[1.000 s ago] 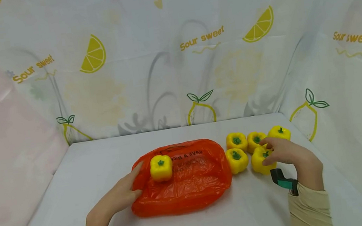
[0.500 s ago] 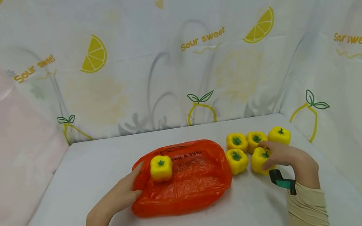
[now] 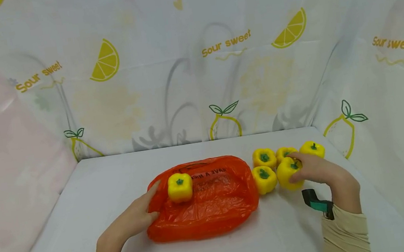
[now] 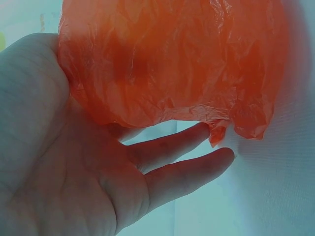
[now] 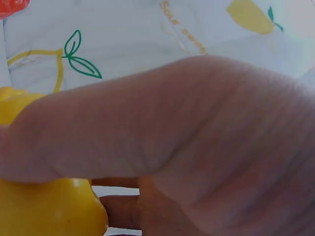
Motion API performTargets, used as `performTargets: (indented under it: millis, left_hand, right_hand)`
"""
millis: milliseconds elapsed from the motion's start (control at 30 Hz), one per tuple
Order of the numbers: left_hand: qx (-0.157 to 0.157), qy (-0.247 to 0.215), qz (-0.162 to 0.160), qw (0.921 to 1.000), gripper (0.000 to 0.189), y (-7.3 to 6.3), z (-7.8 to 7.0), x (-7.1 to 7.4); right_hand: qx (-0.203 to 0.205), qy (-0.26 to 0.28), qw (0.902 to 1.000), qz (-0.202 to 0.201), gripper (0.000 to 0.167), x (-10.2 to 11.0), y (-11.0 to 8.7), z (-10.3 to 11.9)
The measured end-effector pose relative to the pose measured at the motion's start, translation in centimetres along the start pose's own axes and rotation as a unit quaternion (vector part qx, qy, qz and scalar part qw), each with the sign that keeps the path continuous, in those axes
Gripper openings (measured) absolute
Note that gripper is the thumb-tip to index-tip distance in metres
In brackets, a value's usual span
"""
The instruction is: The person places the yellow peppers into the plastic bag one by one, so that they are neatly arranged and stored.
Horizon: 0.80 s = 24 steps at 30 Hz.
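Observation:
In the head view a red plastic bag (image 3: 213,214) lies on the table, with a yellow bell pepper (image 3: 180,187) on its left part. My left hand (image 3: 133,216) touches the bag's left edge, thumb and index finger spread apart. In the left wrist view two fingers (image 4: 189,177) stretch out past the bag (image 4: 167,64); the other fingertips are hidden. At the right, my right hand (image 3: 316,168) grips another yellow bell pepper (image 3: 286,173) between thumb and fingers. The right wrist view shows the thumb lying across this pepper (image 5: 54,211).
Several more yellow bell peppers stand close around the right hand, including a front-left pepper (image 3: 264,179) beside the bag's right edge and a back-right pepper (image 3: 312,150). A printed curtain (image 3: 166,84) encloses the back and sides of the white table (image 3: 270,236).
The right hand has closed on the front pepper and shifted it slightly up and to the left in the head view. Left hand and bag stay in place.

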<state>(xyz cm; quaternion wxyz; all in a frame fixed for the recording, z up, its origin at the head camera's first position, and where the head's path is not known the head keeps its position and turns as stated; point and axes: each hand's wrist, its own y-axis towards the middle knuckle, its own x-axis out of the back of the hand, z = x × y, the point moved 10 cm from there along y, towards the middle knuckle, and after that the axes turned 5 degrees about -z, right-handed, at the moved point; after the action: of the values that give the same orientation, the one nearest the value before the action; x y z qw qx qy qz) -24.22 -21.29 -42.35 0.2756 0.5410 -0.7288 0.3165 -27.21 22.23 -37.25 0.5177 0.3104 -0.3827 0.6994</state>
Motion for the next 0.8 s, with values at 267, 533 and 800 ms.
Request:
performTargets:
  millis: [267, 533, 800]
  left_hand:
    - [-0.001, 0.006, -0.002, 1.0, 0.08, 0.1, 0.0, 0.0]
    - [0.0, 0.003, -0.002, 1.0, 0.079, 0.1, 0.1, 0.0]
    - [-0.003, 0.004, -0.004, 1.0, 0.079, 0.2, 0.0, 0.0]
  right_hand:
    - [0.01, 0.009, 0.9996, -0.024, 0.082, 0.9, -0.5, 1.4]
    - [0.031, 0.018, 0.9974, -0.062, 0.076, 1.7, -0.7, 3.7]
    - [0.085, 0.049, 0.9906, -0.095, 0.075, 1.4, -0.2, 6.7]
